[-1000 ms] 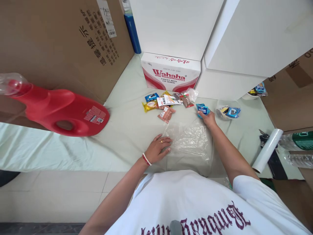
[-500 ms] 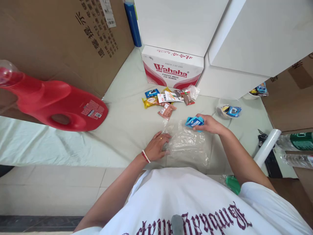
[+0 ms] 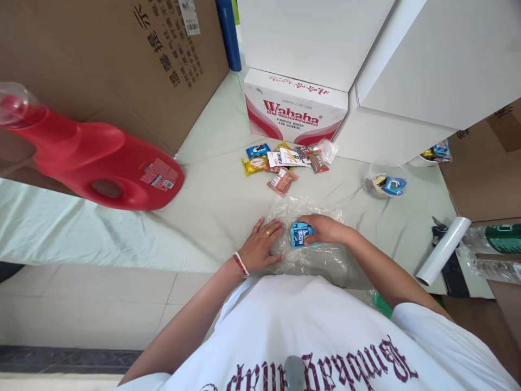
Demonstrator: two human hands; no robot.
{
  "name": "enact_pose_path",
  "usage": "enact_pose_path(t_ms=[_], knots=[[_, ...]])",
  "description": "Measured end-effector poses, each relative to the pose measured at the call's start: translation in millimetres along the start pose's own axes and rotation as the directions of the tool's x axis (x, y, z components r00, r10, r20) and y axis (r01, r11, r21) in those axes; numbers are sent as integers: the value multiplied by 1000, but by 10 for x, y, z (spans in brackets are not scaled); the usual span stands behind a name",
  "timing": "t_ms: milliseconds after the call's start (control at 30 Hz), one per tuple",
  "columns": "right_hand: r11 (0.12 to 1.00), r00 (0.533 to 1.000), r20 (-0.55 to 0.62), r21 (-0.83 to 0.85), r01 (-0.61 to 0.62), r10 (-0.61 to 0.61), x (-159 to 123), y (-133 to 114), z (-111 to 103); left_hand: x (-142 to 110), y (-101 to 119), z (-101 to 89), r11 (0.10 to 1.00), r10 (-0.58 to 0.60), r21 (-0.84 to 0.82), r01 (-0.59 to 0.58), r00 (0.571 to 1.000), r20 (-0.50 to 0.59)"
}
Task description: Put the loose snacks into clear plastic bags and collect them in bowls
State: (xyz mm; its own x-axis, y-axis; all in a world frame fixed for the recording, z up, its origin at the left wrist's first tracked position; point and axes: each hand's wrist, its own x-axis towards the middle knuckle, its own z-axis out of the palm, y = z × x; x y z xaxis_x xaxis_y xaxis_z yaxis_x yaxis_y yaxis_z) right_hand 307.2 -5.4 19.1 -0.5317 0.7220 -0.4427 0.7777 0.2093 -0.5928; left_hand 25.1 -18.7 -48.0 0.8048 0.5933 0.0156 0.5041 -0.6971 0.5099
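My right hand [image 3: 323, 228] grips a small blue snack packet [image 3: 300, 235] and holds it low over a clear plastic bag [image 3: 321, 255] that lies flat on the pale green cloth. My left hand [image 3: 262, 245] rests on the bag's left edge with its fingers spread flat; it wears a ring and a red-and-white bracelet. A heap of several snack packets [image 3: 280, 163], yellow, blue, white and brown, lies farther back on the cloth.
A red detergent jug [image 3: 93, 163] lies on its side at the left. A Wahaha carton [image 3: 295, 111] and white boxes [image 3: 407, 70] stand behind, a brown carton [image 3: 122, 60] at back left. A second bagged snack bundle [image 3: 385, 184] and a film roll [image 3: 443, 250] lie right.
My right hand picked the blue packet up from beside the heap and brought it back toward me, down over the plastic bag. My left hand stayed on the bag's edge.
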Motion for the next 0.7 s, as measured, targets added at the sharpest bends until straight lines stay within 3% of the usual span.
enact_pose_path(t_ms=[100, 233, 367, 467, 600, 700], knots=[[992, 991, -133, -123, 18, -34, -74, -12, 77, -4, 16, 5, 1000, -26, 8, 26, 999, -30], [987, 926, -371, -158, 11, -70, -373, -17, 195, -44, -13, -4, 997, -73, 16, 74, 994, -80], [986, 938, -307, -3, 169, -162, -922, 69, 452, -207, -80, -75, 1000, 12, -4, -13, 997, -82], [986, 951, -283, 67, 153, -128, -1260, 163, 775, -331, -83, -145, 989, 135, -64, -133, 991, 13], [989, 890, -452, 95, 111, -57, -1370, 237, 1108, -365, -40, -165, 984, 165, -89, -157, 981, 101], [977, 842, -537, 152, 151, -47, -1313, 235, 1085, -313, -25, -125, 989, 132, -73, -128, 989, 59]])
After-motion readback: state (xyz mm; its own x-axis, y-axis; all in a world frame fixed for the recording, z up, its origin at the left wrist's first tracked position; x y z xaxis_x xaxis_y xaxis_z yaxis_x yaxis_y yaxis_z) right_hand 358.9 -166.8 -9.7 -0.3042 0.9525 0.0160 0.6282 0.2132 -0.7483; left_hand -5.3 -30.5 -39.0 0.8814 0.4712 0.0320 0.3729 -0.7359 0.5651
